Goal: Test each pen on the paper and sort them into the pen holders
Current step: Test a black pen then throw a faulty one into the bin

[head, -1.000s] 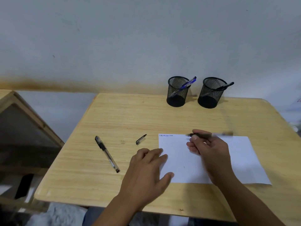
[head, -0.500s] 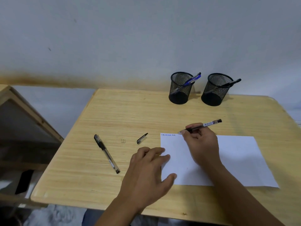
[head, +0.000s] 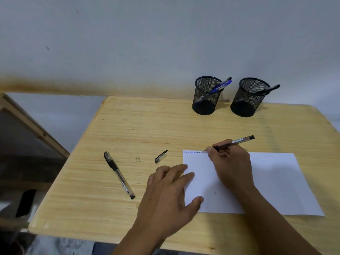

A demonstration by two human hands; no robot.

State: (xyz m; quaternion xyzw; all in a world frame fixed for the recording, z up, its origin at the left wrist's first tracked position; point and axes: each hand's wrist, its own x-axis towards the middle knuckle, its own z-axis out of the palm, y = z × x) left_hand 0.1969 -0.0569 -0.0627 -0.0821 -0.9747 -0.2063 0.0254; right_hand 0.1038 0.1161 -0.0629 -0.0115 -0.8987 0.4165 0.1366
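Observation:
My right hand [head: 230,162] grips an uncapped black pen [head: 237,141], its tip touching the top left corner of the white paper [head: 272,181] next to a short row of blue scribbles [head: 192,152]. My left hand [head: 169,192] lies flat with spread fingers on the paper's left edge. The pen's cap [head: 161,156] lies on the wooden table [head: 139,126] left of the paper. A capped black pen [head: 119,174] lies further left. At the back stand two black mesh holders: the left holder [head: 205,96] has a blue pen, the right holder [head: 248,98] a black pen.
A wooden frame [head: 35,129] stands off the table's left side, over dark floor clutter. A grey wall rises right behind the holders. A small mark [head: 138,159] shows on the tabletop between the capped pen and the cap.
My right hand has turned the pen and brought its tip down from above the paper's top edge to the corner beside the scribbles. The left hand has stayed on the paper.

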